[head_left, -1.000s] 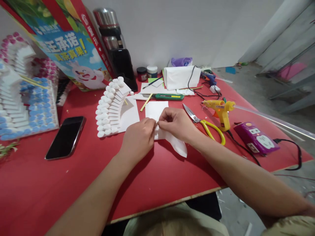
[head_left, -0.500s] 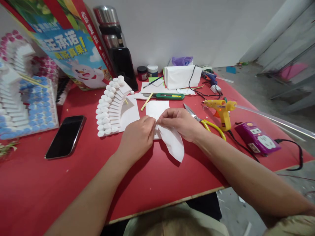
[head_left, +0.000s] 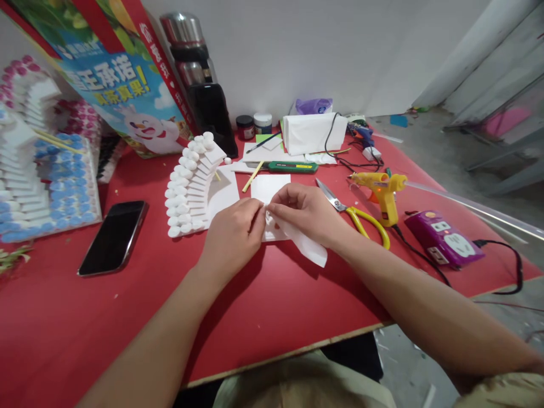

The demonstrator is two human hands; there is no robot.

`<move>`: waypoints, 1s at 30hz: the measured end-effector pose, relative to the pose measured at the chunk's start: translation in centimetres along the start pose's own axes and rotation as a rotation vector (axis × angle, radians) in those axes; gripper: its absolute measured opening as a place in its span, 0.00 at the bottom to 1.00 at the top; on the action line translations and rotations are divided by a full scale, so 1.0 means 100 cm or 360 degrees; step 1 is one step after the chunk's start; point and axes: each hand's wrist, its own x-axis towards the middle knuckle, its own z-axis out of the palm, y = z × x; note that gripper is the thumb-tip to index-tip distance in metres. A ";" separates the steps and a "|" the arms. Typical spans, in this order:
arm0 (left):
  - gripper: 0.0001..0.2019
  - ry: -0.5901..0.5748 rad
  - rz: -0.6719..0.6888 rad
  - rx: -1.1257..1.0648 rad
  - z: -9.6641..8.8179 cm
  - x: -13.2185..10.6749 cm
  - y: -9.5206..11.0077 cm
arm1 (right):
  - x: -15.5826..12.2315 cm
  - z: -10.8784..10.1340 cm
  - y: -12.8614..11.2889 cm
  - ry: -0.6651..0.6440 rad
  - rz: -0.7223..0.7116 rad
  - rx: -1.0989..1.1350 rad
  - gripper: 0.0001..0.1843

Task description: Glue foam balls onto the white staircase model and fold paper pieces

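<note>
My left hand [head_left: 233, 237] and my right hand [head_left: 305, 212] meet over the red table [head_left: 127, 317], both pinching one end of a white paper strip [head_left: 306, 247]. The strip trails down and right under my right hand. Beneath the hands lies a white square sheet [head_left: 269, 188]. Just left of my left hand stands a white curved staircase model [head_left: 191, 186] edged with white beads. What sits between the fingertips is too small to make out.
Yellow-handled scissors [head_left: 356, 217], a yellow glue gun [head_left: 381, 191] and a purple power strip [head_left: 442, 240] lie to the right. A black phone [head_left: 113, 237] and a blue-beaded model [head_left: 46, 181] are at left. A green utility knife [head_left: 293, 167], a tissue pack [head_left: 313, 134] and paint jars [head_left: 254, 124] stand behind.
The loose tail of the paper strip swung down toward me, then back out to the right. Both hands stayed pinched together at nearly the same spot.
</note>
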 end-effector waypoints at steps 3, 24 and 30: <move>0.14 0.0019 0.0021 0.0115 0.002 -0.001 0.000 | 0.000 0.005 0.002 0.0108 0.0005 -0.0118 0.06; 0.16 0.0226 0.0316 0.0893 0.018 -0.009 0.002 | -0.003 0.007 -0.007 0.0162 0.0261 0.0372 0.08; 0.19 0.0268 0.0329 0.0888 0.018 -0.008 0.000 | -0.006 0.006 -0.014 0.0169 0.0283 0.0436 0.09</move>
